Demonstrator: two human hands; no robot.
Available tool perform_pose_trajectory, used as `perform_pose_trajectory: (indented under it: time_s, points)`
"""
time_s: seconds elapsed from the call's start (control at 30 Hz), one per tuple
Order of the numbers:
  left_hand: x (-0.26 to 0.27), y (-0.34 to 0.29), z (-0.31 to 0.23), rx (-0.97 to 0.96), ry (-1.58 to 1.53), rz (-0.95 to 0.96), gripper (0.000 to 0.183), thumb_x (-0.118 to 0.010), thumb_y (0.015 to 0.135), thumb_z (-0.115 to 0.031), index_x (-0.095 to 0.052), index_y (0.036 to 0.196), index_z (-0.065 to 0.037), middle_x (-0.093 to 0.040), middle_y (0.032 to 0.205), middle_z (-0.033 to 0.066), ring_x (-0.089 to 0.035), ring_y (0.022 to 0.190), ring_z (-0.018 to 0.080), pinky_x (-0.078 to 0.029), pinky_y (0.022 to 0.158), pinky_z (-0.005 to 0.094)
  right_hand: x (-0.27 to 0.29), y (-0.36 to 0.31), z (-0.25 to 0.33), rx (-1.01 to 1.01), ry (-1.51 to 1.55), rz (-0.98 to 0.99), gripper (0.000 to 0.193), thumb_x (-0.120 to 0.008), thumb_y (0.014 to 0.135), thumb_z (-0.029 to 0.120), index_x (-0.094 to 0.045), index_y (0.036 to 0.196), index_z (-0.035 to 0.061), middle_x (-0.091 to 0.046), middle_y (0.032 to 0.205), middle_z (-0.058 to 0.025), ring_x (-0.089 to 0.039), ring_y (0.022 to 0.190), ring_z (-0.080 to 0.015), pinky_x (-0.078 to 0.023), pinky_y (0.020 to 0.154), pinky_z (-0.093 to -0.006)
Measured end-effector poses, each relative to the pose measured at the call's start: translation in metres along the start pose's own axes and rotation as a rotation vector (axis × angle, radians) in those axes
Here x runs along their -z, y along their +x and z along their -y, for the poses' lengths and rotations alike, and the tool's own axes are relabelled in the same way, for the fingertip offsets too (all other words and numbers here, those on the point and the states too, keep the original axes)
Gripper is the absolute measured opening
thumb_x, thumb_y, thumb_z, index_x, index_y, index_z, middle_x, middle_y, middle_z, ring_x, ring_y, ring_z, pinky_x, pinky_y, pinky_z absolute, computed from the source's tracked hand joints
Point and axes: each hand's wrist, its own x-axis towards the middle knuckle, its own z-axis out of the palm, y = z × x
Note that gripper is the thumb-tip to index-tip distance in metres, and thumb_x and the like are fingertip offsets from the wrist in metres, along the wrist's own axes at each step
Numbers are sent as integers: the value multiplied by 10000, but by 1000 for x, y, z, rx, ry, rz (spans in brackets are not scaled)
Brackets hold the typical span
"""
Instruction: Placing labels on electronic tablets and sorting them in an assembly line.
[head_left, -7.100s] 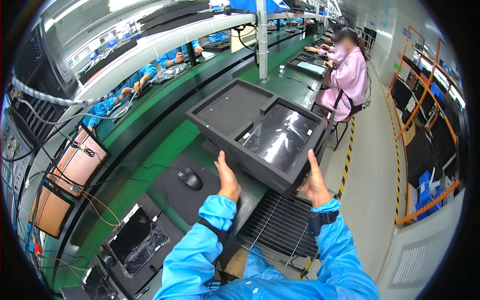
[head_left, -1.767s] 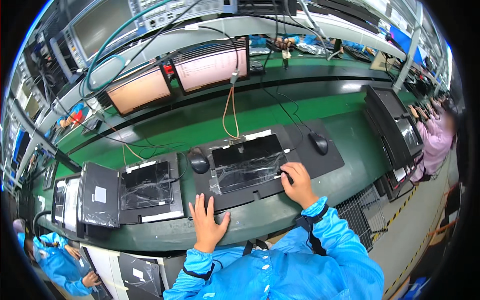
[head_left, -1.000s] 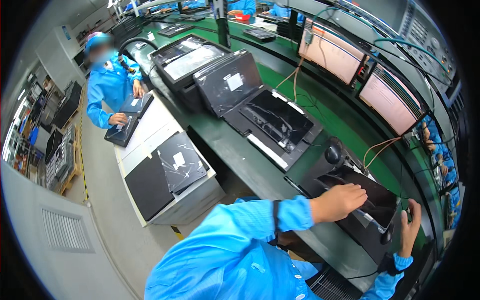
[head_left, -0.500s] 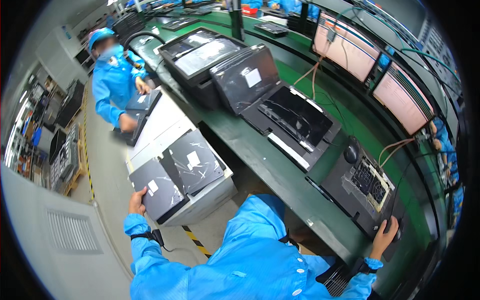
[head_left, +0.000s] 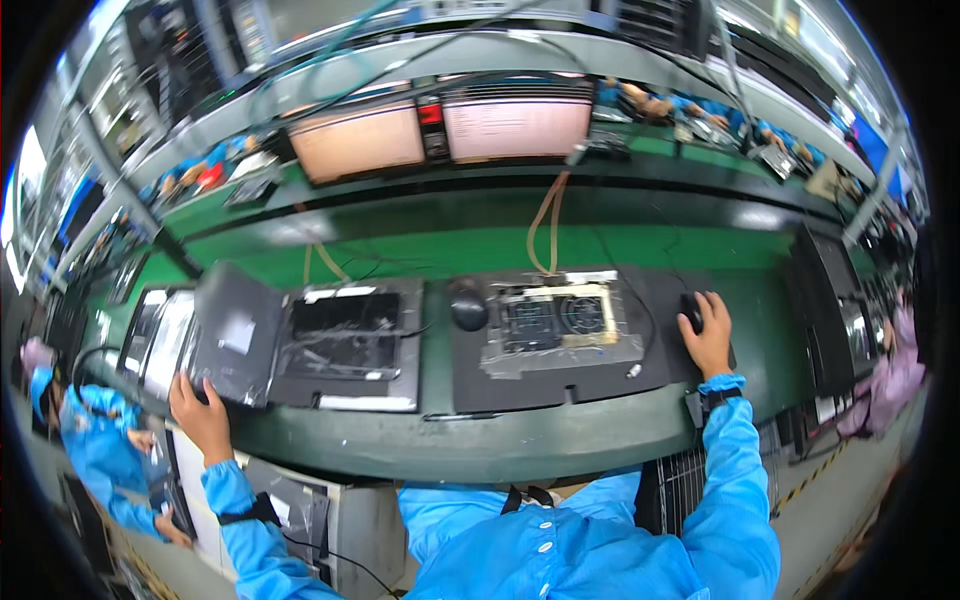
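My left hand is at the left of the bench with its fingers apart, by the lower edge of a raised dark laptop lid that has a white label. Whether the fingertips touch it, I cannot tell. Right of the lid, a black panel with clear film lies on a dark board. My right hand is curved over a black computer mouse, which is partly hidden. Between the hands, a dark board bears a taped frame with a fan and circuitry, and a rounded black mouse-like object.
Two lit monitors stand behind the green bench. Cables hang down to the boards. Below left, dark panels lie on a white cart. A co-worker in blue handles dark parts there. Black trays stand at the right.
My view has swung to the right and squared up to the bench. My left hand has left the dark panel on the cart and is now by the lid. My right hand stays on the mouse.
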Motion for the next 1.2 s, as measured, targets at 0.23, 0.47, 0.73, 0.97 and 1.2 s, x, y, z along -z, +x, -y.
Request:
perform_pose_trajectory:
  time_s: [0.23, 0.47, 0.73, 0.97, 1.2]
  points:
    - [-56, 66, -60, 111, 363, 347, 769, -648, 930, -471, -450, 1474, 35, -494, 1496, 240, -447, 1415, 353, -357, 1143, 535, -7, -8, -8, -184, 130, 67, 576, -770, 856, 280, -605, 1379, 103, -503, 1459, -193, -496, 1338, -390, -428, 1091, -479]
    - [-50, 65, -82, 72, 514, 301, 744, -726, 859, -428, -508, 1409, 22, -551, 1295, 188, -536, 1225, 364, -459, 1016, 484, -14, -4, -13, -263, 76, 111, 458, -665, 934, 177, -601, 1382, 104, -491, 1459, -209, -456, 1374, -406, -404, 1117, -490]
    - [-44, 79, -87, 86, 468, 329, 653, -765, 835, -396, -574, 1312, 8, -568, 1192, 158, -560, 1184, 340, -517, 918, 480, -10, -3, -12, -247, 121, 109, 443, -660, 940, 149, -604, 1376, 101, -480, 1461, -229, -475, 1346, -426, -421, 1105, -485]
    - [-58, 81, -69, 28, 462, 227, 605, -796, 826, -392, -610, 1235, 14, -595, 1150, 151, -580, 1154, 343, -526, 893, 476, -14, -5, -15, -222, 61, 75, 422, -657, 942, 143, -613, 1357, 85, -494, 1447, -242, -493, 1319, -442, -432, 1096, -484]
    - [-78, 94, -50, 68, 264, 256, 562, -846, 774, -468, -653, 995, 12, -659, 1068, 224, -657, 1001, 403, -538, 848, 490, -10, 0, -9, -126, -49, 25, 507, -676, 922, 202, -565, 1400, 75, -472, 1475, -253, -461, 1335, -442, -381, 1119, -506]
